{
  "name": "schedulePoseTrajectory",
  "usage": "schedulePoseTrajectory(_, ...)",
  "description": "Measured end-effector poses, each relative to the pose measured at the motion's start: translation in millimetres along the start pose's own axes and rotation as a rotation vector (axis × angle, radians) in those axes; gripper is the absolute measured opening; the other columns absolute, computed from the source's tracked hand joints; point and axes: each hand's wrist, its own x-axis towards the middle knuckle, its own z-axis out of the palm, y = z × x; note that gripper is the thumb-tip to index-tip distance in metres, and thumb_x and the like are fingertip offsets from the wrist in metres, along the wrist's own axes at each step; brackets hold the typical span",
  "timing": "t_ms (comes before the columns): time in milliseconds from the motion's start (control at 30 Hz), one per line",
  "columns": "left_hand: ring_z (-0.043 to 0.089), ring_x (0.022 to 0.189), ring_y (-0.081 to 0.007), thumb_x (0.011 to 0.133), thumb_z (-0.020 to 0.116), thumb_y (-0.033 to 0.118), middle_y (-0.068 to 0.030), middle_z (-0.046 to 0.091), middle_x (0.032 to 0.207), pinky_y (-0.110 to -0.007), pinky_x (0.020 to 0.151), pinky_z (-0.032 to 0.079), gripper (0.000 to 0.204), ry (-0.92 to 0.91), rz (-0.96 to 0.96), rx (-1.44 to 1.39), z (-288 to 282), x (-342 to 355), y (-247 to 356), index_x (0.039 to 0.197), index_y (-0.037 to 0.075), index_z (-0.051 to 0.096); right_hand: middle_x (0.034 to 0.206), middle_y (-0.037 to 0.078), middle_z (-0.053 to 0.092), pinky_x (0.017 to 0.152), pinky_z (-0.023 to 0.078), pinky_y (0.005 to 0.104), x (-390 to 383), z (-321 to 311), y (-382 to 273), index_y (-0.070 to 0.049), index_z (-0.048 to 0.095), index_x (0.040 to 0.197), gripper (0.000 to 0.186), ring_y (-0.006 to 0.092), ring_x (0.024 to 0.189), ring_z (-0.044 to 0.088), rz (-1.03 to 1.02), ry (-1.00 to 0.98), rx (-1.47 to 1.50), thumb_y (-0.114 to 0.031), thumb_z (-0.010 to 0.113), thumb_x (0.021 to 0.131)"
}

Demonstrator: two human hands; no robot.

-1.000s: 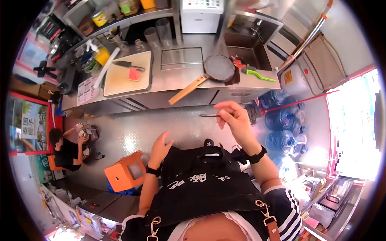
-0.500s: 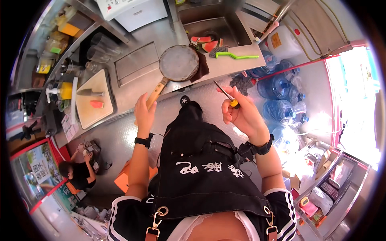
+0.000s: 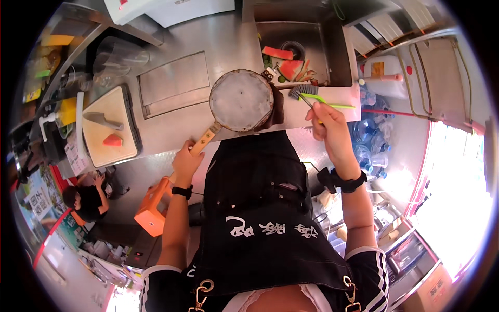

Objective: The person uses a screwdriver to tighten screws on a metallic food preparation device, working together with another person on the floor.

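Note:
My left hand [image 3: 188, 163] is closed around the wooden handle of a round grey pan [image 3: 241, 100]. The pan rests at the counter's front edge, its handle pointing toward me, with a dark brown piece [image 3: 278, 108] under its right side. In my right hand [image 3: 332, 130] is a screwdriver [image 3: 306, 102], gripped by its yellow-and-black handle, which the fingers mostly hide. Its thin shaft points up and left, in front of a scrub brush [image 3: 332, 105] with a green handle and grey bristles lying on the counter.
Watermelon pieces [image 3: 290, 69] lie in the metal sink [image 3: 332, 52] behind the brush. To the left, a cutting board [image 3: 99, 143] carries a knife [image 3: 106, 120] and a red chunk [image 3: 113, 140]. Below stands an orange stool [image 3: 150, 213]; another person [image 3: 91, 200] is at far left. Water jugs [image 3: 364, 130] stand right.
I have come closer to the counter. My right hand has risen with the screwdriver toward the brush. My left hand still holds the pan's handle.

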Motion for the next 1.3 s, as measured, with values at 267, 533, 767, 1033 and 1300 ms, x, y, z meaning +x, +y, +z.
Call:
schedulePoseTrajectory(267, 0.065, 0.074, -0.0316, 0.070, 0.074, 0.034, -0.0099, 0.067, 0.077, -0.042, 0.064, 0.051, 0.031, 0.078, 0.035, 0.082, 0.9, 1.2, 1.2, 0.087, 0.012, 0.063, 0.073, 0.015, 0.064, 0.065, 0.047, 0.0327, 147.0, -31.1, -4.1, 0.002, 0.061, 0.080, 0.022, 0.0245, 0.068, 0.064, -0.267, 0.023, -0.964, -0.020, 0.065, 0.081)
schedulePoseTrajectory(533, 0.063, 0.076, -0.0301, 0.068, 0.078, 0.025, -0.0104, 0.065, 0.080, -0.040, 0.065, 0.049, 0.028, 0.053, 0.073, 0.033, 4.6, 4.3, 6.1, 0.085, 0.007, 0.067, 0.069, 0.012, 0.062, 0.062, 0.046, 0.0349, 189.2, -26.9, -5.0, 0.002, 0.058, 0.077, 0.016, 0.0251, 0.063, 0.061, -0.350, -0.085, -1.093, -0.013, 0.063, 0.078)
schedulePoseTrajectory(767, 0.063, 0.070, -0.0302, 0.068, 0.078, 0.021, -0.0097, 0.065, 0.077, -0.039, 0.061, 0.049, 0.023, 0.076, 0.093, 0.006, 9.5, 4.3, -0.7, 0.085, 0.008, 0.067, 0.060, 0.012, 0.058, 0.052, 0.039, 0.0338, 173.2, -3.8, 2.4, 0.002, 0.056, 0.076, 0.015, 0.0219, 0.047, 0.048, -0.257, -0.153, -1.066, -0.012, 0.063, 0.079)
schedulePoseTrajectory(1033, 0.063, 0.067, -0.0317, 0.067, 0.077, 0.021, -0.0108, 0.065, 0.076, -0.038, 0.059, 0.050, 0.024, 0.077, 0.125, 0.015, 8.9, 4.7, -3.8, 0.084, 0.009, 0.065, 0.063, 0.013, 0.059, 0.055, 0.042, 0.0363, 170.5, 7.7, 5.3, 0.002, 0.055, 0.074, 0.014, 0.0290, 0.053, 0.053, -0.327, -0.115, -1.166, -0.009, 0.061, 0.080)
schedulePoseTrajectory(1300, 0.063, 0.067, -0.0313, 0.069, 0.076, 0.022, -0.0096, 0.065, 0.074, -0.038, 0.058, 0.050, 0.023, 0.085, 0.115, 0.043, 9.2, 4.5, -6.1, 0.084, 0.009, 0.064, 0.063, 0.017, 0.058, 0.060, 0.046, 0.0418, 165.8, 26.3, 7.0, 0.001, 0.055, 0.075, 0.014, 0.0354, 0.060, 0.057, -0.339, -0.115, -1.355, -0.010, 0.059, 0.083)
